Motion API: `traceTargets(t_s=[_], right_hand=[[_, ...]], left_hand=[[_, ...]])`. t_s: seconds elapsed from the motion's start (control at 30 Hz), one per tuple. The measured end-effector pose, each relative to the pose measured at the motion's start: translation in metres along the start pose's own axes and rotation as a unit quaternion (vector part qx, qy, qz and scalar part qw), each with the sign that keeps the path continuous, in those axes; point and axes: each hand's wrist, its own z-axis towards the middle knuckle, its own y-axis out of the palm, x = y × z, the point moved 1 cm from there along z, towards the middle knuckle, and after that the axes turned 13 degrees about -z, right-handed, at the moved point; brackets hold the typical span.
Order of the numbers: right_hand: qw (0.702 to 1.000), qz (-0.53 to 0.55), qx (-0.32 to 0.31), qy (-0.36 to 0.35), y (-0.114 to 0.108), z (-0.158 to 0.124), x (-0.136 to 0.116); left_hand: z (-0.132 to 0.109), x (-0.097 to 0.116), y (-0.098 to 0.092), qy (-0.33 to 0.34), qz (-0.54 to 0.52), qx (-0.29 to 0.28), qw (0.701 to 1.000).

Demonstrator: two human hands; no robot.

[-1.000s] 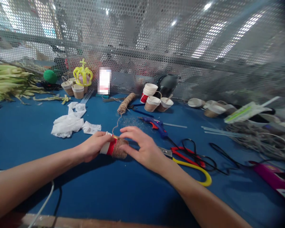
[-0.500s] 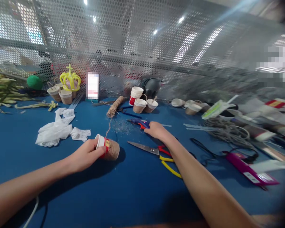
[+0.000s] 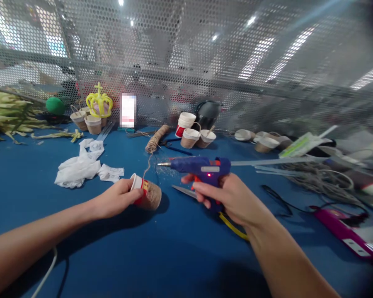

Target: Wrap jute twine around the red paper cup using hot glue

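Note:
My left hand [image 3: 119,196] grips a paper cup [image 3: 152,194] tilted on its side, its white rim toward the left. Twine is wound round the cup's lower part, and a red printed band shows above it. From the cup a strand runs up to a roll of twine [image 3: 157,138]. My right hand [image 3: 226,196] is wrapped round the handle of a blue glue gun [image 3: 202,165], whose red light is lit. Its metal nozzle points left, above and right of the cup, apart from it. A clear glue stick [image 3: 267,161] juts from the gun's back. Scissors [image 3: 185,191] lie partly hidden beneath.
Crumpled white plastic [image 3: 77,169] lies left of the cup. Along the back stand twine-wrapped cups [image 3: 191,138], a yellow crown [image 3: 99,103], a phone [image 3: 128,111] and a green ball [image 3: 55,106]. At right are a purple power strip [image 3: 342,231] and a grey cord bundle [image 3: 301,176].
My right hand has lifted the glue gun off the table and brought it nearer, above the scissors. My left hand still holds the cup. The view has shifted slightly.

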Motion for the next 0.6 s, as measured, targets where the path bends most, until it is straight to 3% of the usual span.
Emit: traceTargets(t_s=[0.1,0.3,0.6], right_hand=[[0.996,-0.086,-0.017,-0.011,0.01,-0.009,-0.006],[0.978,-0.209,-0.005,-0.008,0.02,-0.016,-0.009],[0.929,-0.344,0.053,-0.129,0.023,-0.017,-0.008]], left_hand=[[0.002,-0.002,-0.001,-0.009,-0.001,0.027,1.0],[0.003,-0.003,-0.003,-0.023,0.028,0.004,0.999],[0.002,0.005,0.0,-0.035,0.057,-0.014,0.998]])
